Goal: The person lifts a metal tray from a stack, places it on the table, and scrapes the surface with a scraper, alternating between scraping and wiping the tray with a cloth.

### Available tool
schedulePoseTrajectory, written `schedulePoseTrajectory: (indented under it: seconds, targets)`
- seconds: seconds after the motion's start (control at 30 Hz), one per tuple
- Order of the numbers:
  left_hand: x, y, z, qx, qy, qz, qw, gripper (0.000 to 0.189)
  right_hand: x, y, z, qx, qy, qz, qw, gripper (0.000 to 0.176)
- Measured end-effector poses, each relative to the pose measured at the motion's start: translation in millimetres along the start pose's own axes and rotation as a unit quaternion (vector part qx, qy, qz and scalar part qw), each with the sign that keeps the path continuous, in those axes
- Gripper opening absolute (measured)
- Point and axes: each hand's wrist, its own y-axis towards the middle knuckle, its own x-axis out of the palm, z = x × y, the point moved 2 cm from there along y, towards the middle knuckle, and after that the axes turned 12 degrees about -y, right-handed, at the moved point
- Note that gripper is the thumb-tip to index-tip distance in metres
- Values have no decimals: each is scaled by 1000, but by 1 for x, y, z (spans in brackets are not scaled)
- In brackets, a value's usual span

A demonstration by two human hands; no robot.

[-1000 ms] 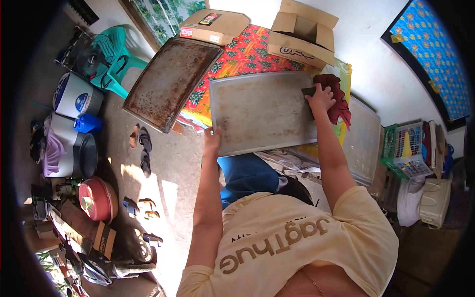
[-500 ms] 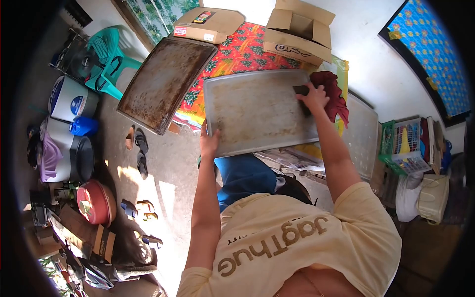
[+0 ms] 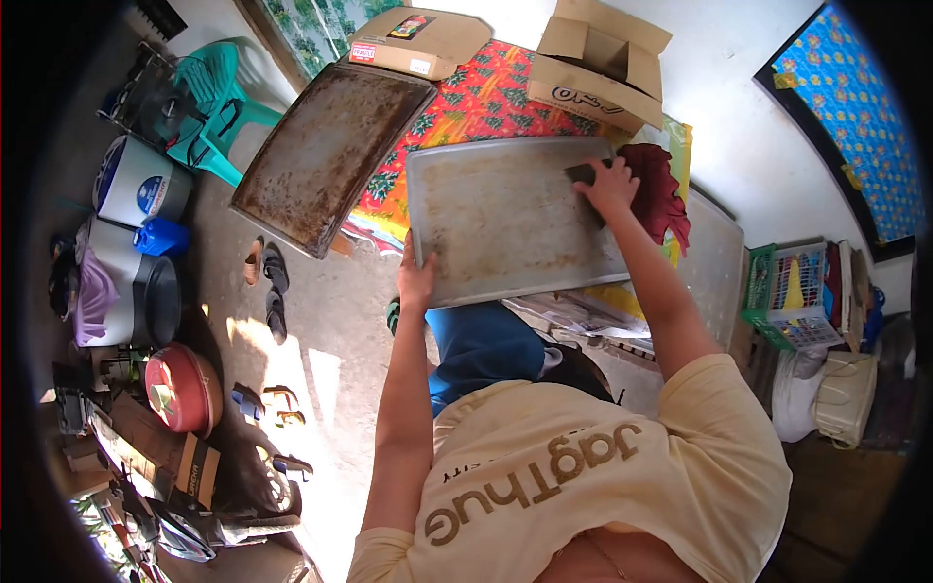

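A worn grey metal tray is tilted in front of me at the edge of the table. My left hand grips its lower left edge, thumb on the face. Near the tray's upper right corner, my right hand holds a dark flat pad against the surface, its fingers bent over it. A dark red cloth lies just right of that hand. To the left, a rusty brown tray rests partly on the table and juts past its edge.
Two cardboard boxes, one flat and one open, stand on the red patterned tablecloth. Another grey tray is at the right, beside a green basket. A green chair and slippers are at the left.
My right hand has moved slightly left and up over the grey tray with the dark pad. The whole view has shifted a little; my left hand keeps its hold.
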Motion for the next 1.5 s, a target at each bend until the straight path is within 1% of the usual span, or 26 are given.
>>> schedulePoseTrajectory:
  seconds: [0.1, 0.13, 0.2, 0.23, 0.3, 0.33, 0.43, 0.47, 0.57, 0.6, 0.7, 0.77, 0.83, 0.93, 1.03, 1.07, 1.17, 1.27, 1.37, 1.4, 1.5]
  targets:
    - [0, 6, -12, 36, -14, 3, 999, 75, -4, 4, -5, 13, 15, -23, 1000, 57]
    - [-1, 7, -14, 40, -23, 1, 999, 75, -6, -8, -15, -55, -1, 18, 998, 56]
    - [0, 5, -12, 47, -44, -2, 998, 74, -7, -17, -23, -92, 5, 31, 995, 56]
    - [0, 3, -9, 29, -41, -5, 999, 74, -6, -19, -25, -111, 9, 36, 993, 56]
    - [-2, 1, -3, -2, -33, -9, 999, 73, -1, 2, -10, -46, 11, 32, 998, 57]
    - [-2, 0, -1, 7, -31, -7, 999, 74, 1, 9, -5, -14, 13, 31, 999, 57]
    - [-3, -1, -2, 27, -21, -9, 999, 75, 0, -6, -27, -53, 47, 13, 997, 59]
    - [-3, 1, -6, 29, -20, -12, 999, 76, -4, -23, -43, -93, 54, 14, 994, 59]
    - [-2, 6, -12, 44, -8, -14, 999, 77, -16, -47, -64, -148, 80, 10, 986, 59]
    - [-3, 4, -12, 48, 0, -13, 999, 77, -9, -39, -61, -130, 109, -39, 985, 60]
    - [-3, 1, -6, 36, -13, -2, 999, 75, -4, -17, -37, -30, 139, -68, 987, 61]
    - [-3, 0, -5, 29, 18, 0, 999, 76, 3, 3, -11, 53, 121, -48, 990, 64]
    - [-3, -6, 4, 17, 36, 4, 999, 77, 8, 24, 13, 115, 38, -54, 991, 67]
    - [-4, -5, -1, 24, 26, -1, 999, 77, 18, 47, 41, 182, 3, -51, 982, 69]
    - [-4, -3, -6, 42, 8, -1, 999, 77, 19, 63, 41, 218, 0, -64, 974, 66]
    - [-3, -3, -8, 46, 3, -1, 999, 77, 20, 66, 36, 209, 10, -60, 976, 65]
    - [-2, -13, 14, 16, -40, -3, 999, 76, 24, 65, 2, 141, -5, -16, 990, 64]
    - [-3, -12, 13, 30, -46, -7, 998, 76, 18, 46, -30, -7, 23, 16, 1000, 62]
    - [-3, -6, -3, 17, -49, -6, 999, 76, 24, 63, -11, 41, 7, 4, 999, 59]
    - [-2, -7, 1, 17, -71, -7, 997, 76, 18, 67, -4, 89, 37, -9, 995, 61]
    - [-3, -13, 14, 2, -61, -12, 998, 77, 19, 50, -24, 61, 32, 17, 997, 60]
